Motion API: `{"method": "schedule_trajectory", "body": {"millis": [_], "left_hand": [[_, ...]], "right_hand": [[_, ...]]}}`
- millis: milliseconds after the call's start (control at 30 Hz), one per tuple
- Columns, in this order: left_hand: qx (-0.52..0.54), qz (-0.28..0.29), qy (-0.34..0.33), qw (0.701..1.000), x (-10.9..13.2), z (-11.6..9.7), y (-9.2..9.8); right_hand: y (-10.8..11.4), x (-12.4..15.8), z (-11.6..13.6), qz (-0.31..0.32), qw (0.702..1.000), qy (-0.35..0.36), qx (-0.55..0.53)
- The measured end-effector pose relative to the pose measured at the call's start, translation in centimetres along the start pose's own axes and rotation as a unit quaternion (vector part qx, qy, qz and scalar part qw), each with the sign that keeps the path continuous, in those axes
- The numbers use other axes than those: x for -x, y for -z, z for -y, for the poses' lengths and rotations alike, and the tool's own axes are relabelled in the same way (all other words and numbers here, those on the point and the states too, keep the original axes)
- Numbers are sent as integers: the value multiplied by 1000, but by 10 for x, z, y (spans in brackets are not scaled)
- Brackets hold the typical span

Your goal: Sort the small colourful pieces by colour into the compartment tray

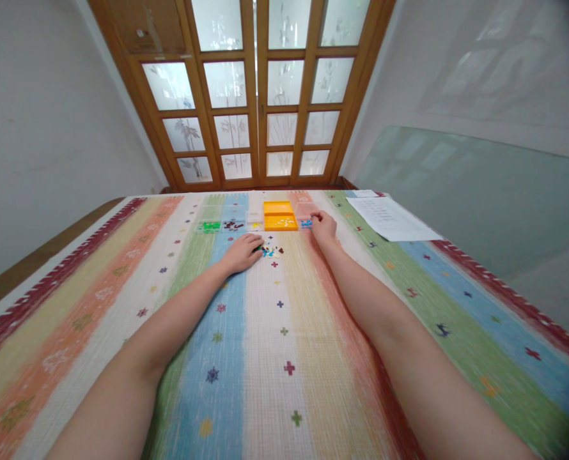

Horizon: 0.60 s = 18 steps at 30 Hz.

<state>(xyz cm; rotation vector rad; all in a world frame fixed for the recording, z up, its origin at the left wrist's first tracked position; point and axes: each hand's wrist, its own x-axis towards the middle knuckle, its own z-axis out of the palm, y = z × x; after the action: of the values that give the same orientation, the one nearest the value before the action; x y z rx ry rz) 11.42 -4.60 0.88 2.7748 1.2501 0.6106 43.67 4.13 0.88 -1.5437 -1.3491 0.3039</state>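
Observation:
My left hand [245,253] rests on the cloth at the left edge of a small mixed pile of tiny pieces [271,252], blue, dark red, pale and other colours. Its fingers lie loosely stretched toward the pile, with no held piece visible. Over a clear box at the right, my right hand [323,227] has its thumb and fingertips pinched together. Tiny blue pieces [306,224] lie in that box, just beside the fingertips. Whatever the pinch holds, if anything, is too small to make out. An orange box [280,228] with its lid raised holds white pieces.
Left of the orange box stand clear boxes with green pieces [211,227], dark red pieces [233,225] and yellow pieces [256,225]. A printed paper sheet [390,218] lies at the back right. The striped tablecloth [265,383] covers the table; wooden glazed doors [260,96] stand beyond.

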Motion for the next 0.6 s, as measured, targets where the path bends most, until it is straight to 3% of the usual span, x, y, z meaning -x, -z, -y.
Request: {"method": "schedule_trajectory", "body": {"millis": [233,400,500,600], "left_hand": [[0,9,1,1000,-1,-3,1],[-5,-10,20,1000,-1,-2,1],[-16,-25,35,999,-1,-1,1],[-26,-37,51,998,-1,2,1]], "right_hand": [[-2,4,1,0,998,23,59],[-6,19,25,23,980,167,104],[-13,36,41,128,955,255,79],[-22,54,53,241,906,343,61]]}}
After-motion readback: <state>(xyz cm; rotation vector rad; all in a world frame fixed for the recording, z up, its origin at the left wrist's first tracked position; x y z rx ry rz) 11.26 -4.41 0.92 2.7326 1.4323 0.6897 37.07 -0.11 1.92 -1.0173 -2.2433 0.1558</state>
